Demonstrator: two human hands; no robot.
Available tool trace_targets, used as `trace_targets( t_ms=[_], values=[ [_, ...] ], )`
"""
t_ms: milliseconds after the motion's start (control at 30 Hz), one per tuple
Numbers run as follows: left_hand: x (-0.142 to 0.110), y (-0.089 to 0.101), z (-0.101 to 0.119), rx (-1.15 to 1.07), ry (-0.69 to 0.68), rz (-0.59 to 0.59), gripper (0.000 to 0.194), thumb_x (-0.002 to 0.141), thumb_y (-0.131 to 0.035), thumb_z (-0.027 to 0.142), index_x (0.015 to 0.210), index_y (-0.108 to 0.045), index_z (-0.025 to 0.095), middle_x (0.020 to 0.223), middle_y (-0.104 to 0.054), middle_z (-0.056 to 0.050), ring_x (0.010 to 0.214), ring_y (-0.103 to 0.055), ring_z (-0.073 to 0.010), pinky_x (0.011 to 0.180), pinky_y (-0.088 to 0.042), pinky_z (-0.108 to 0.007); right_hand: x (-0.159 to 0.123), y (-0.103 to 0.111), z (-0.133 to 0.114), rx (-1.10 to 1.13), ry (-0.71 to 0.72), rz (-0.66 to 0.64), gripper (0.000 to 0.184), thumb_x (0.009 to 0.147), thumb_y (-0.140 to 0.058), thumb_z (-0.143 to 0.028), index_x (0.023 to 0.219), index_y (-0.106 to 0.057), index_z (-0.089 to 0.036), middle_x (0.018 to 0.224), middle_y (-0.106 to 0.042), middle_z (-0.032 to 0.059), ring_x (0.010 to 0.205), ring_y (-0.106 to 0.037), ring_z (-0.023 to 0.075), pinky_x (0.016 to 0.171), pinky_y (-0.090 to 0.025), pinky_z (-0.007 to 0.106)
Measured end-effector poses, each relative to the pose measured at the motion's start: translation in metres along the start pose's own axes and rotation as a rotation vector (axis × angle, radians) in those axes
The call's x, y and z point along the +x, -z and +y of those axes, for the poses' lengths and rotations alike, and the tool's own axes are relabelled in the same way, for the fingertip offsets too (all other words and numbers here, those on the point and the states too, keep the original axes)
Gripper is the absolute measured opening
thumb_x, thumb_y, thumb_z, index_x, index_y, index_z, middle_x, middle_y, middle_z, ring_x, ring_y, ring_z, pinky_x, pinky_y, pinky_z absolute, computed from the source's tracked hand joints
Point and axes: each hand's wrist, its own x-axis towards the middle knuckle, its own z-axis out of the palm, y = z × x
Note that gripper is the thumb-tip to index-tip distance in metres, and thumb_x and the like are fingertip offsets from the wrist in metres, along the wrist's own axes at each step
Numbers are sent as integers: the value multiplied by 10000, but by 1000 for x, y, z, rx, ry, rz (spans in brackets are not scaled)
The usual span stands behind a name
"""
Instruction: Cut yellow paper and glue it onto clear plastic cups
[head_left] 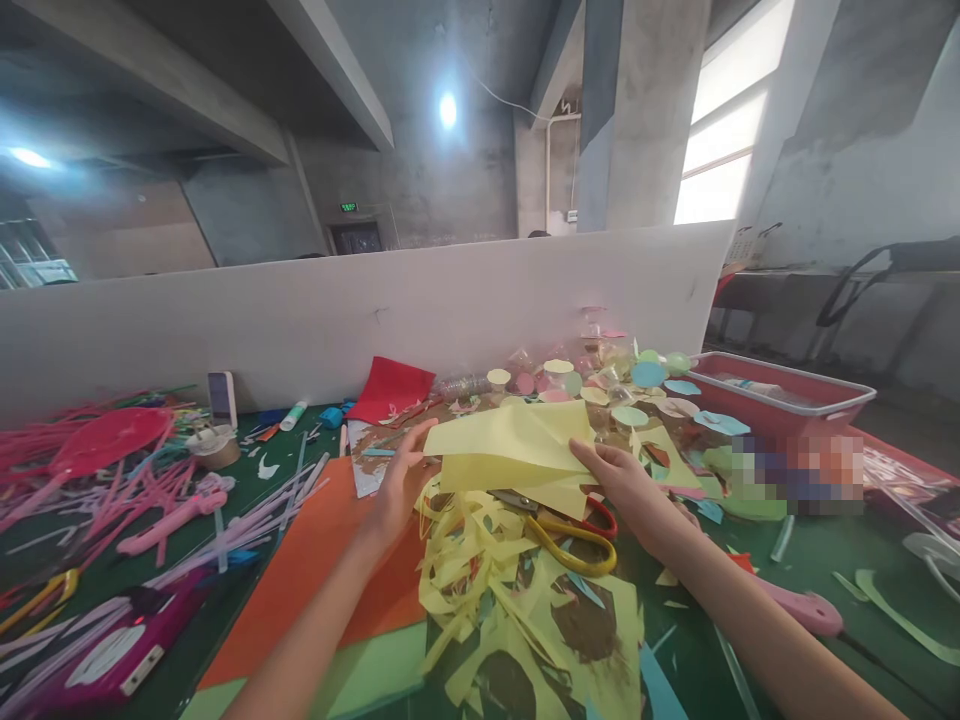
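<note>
A folded or layered sheet of yellow paper [510, 440] is held up in front of me between both hands. My left hand [397, 490] grips its left edge, and my right hand [626, 490] pinches the right edge with the thumb on top. Just below the paper lie scissors [596, 570] with yellow and red handles, their blades partly under the sheet. Curled yellow paper strips [461, 570] are heaped beneath, beside yellow scrap sheets [540, 620] with round holes cut out. Orange paper [315, 560] and light green paper [375, 665] lie under my left forearm.
Clear cups and coloured paper discs [559, 368] cluster by the white partition [360, 310]. A pink basket [787, 400] stands at right, near a pink-handled tool [806, 608] with a cord. Leftward are pink straws [165, 490], a phone [222, 400] and a red sheet [390, 390].
</note>
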Motion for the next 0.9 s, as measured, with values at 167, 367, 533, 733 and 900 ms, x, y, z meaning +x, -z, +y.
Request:
trace_targets(
  t_ms=[167,367,533,733,900],
  values=[
    [1,-3,-4,54,-6,53,522,697,-583,260,1219,-571,251,1212,-622,-67,1159,-542,-280,885,-477,-372,6,-2,7,78,-7,-8,379,788,-613,-573,760,-654,-198,672,-698,38,590,-644,174,546,-527,251],
    [5,-5,-13,346,31,136,358,658,-706,478,832,-629,174,868,-706,-68,811,-651,-251,656,-494,-296,11,-4,14,53,-13,-9,431,755,-612,-618,736,-673,-192,551,-660,21,498,-608,179,446,-470,249],
    [9,0,-17,342,-7,223,418,685,-664,546,883,-643,178,873,-710,-58,798,-647,-242,649,-486,-285,6,-6,10,-4,-2,-15,460,787,-549,-634,742,-685,-197,604,-676,35,537,-612,192,464,-461,263],
    [9,10,-16,324,-30,367,419,713,-651,557,889,-637,177,892,-710,-65,851,-640,-245,675,-483,-282,4,-9,9,-104,21,-131,474,769,-568,-638,691,-665,-180,630,-657,26,567,-584,185,479,-437,265],
    [8,10,-12,276,-8,393,453,692,-676,553,927,-641,168,885,-715,-62,834,-651,-244,701,-496,-299,3,-11,15,-113,39,-241,397,755,-641,-574,833,-649,-185,797,-675,32,722,-616,199,600,-509,281]
  ],
)
